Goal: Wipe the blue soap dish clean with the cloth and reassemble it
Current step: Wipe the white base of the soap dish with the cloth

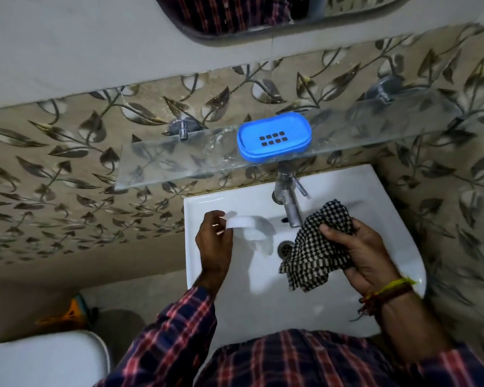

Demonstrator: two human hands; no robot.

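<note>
Blue soap dish (273, 137) is sitting assembled on the glass shelf (162, 166) above a white sink (263, 289), directly over the metal tap (289, 202). Below the shelf, the left hand (213, 241) is pinching a white bar of soap (245, 222) over the basin, while the right hand (361, 252) is clutching a black-and-white checked cloth (316, 247) hanging beside the tap, near the drain (285, 248).

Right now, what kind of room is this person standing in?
Most likely a small home bathroom. There is a white washbasin with a metal tap, a glass shelf holding a blue soap dish, and what looks like a toilet lid nearby.
</note>
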